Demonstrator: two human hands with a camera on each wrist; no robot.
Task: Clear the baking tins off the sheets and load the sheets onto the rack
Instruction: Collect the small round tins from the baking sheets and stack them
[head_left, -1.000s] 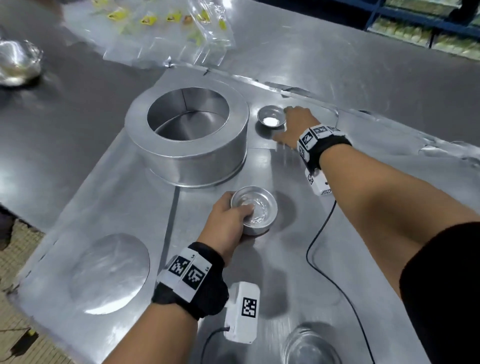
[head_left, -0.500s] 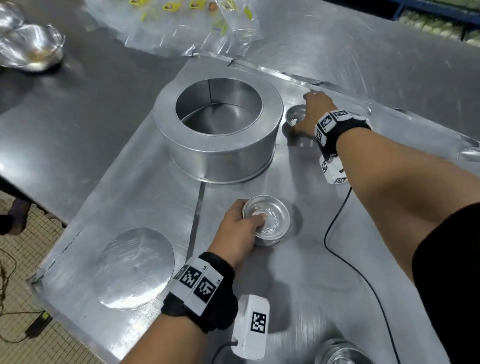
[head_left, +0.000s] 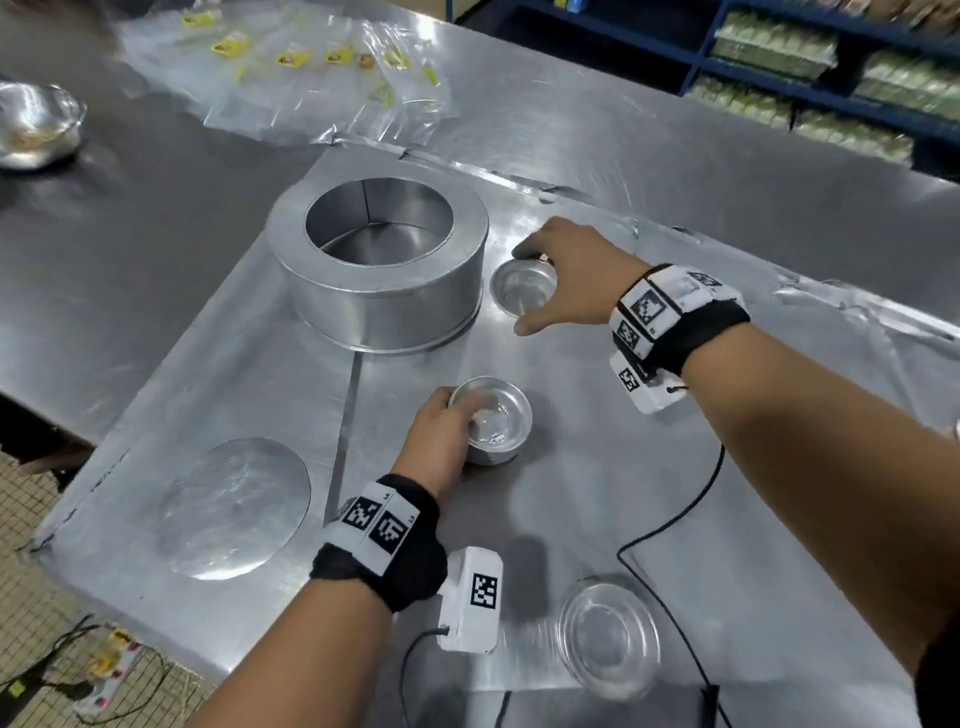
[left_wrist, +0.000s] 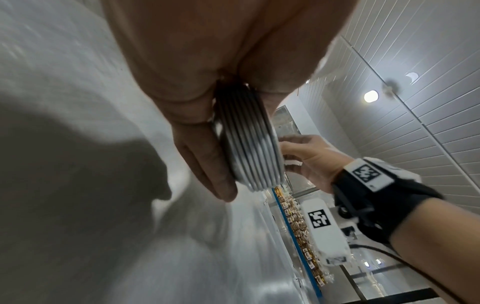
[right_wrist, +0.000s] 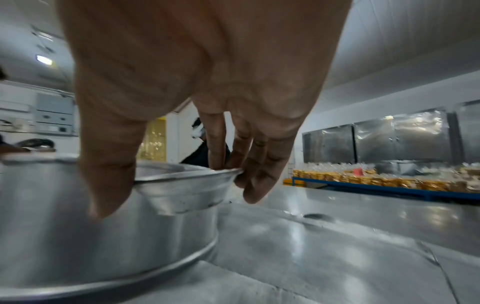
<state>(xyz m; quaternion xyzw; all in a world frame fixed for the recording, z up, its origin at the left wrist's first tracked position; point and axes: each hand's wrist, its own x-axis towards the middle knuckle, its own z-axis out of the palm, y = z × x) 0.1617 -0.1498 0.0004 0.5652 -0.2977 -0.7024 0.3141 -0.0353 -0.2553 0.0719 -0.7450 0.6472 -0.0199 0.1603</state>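
In the head view my left hand (head_left: 451, 422) grips a stack of small round tins (head_left: 493, 423) standing on the near baking sheet (head_left: 597, 493). The left wrist view shows the stack (left_wrist: 246, 144) as several nested rims between my thumb and fingers (left_wrist: 207, 164). My right hand (head_left: 523, 290) pinches one small tin (head_left: 519, 296) by its rim, right of the big ring tin (head_left: 376, 291). In the right wrist view that small tin (right_wrist: 182, 187) hangs a little above the sheet, beside the ring tin (right_wrist: 91, 236), with my thumb (right_wrist: 109, 185) on one side.
A flat round disc (head_left: 234, 509) lies on the left sheet (head_left: 249, 374). Another small tin (head_left: 608, 634) sits near the front edge, next to a black cable (head_left: 670, 525). Plastic bags (head_left: 322, 78) and a metal bowl (head_left: 36, 124) lie on the table behind; blue shelving (head_left: 831, 67) stands beyond.
My right hand closed round the far small tin and raised it off the sheet beside the ring tin. My left hand stayed on the stack.
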